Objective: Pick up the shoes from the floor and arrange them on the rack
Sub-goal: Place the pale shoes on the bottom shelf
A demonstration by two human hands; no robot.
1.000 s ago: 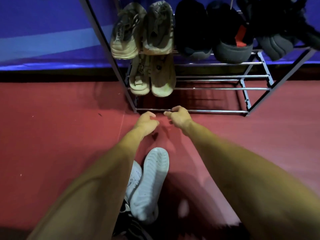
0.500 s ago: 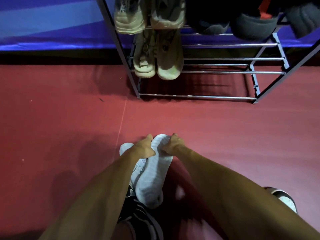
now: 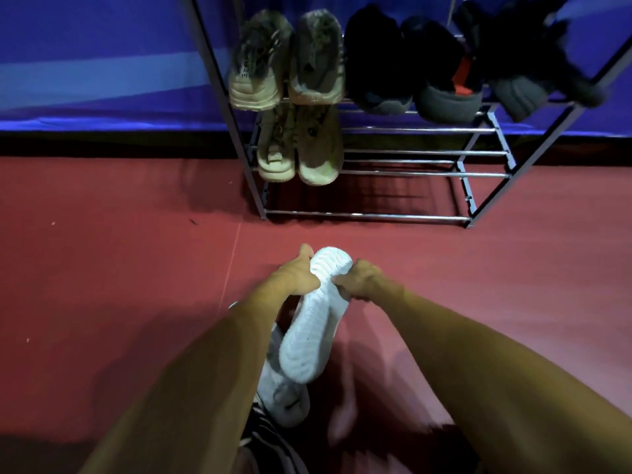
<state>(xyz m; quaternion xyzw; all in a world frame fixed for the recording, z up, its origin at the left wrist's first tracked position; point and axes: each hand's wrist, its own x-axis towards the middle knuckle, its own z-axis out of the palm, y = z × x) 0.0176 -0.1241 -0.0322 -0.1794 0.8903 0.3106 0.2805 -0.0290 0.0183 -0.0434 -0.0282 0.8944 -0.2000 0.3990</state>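
White shoes (image 3: pixel 315 331), two: one between left hand (image 3: pixel 290 279) and right hand (image 3: pixel 364 281)

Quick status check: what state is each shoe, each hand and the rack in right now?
white shoe: sole turned up, toe end gripped from both sides.
left hand: grips the toe's left side.
right hand: grips the toe's right side.
second white shoe: on the floor, partly under the first.
rack: upright, bare bars at lower right.
lower beige pair: shelved at left.
upper beige pair: shelved above it.
dark shoes: shelved on the upper tier.
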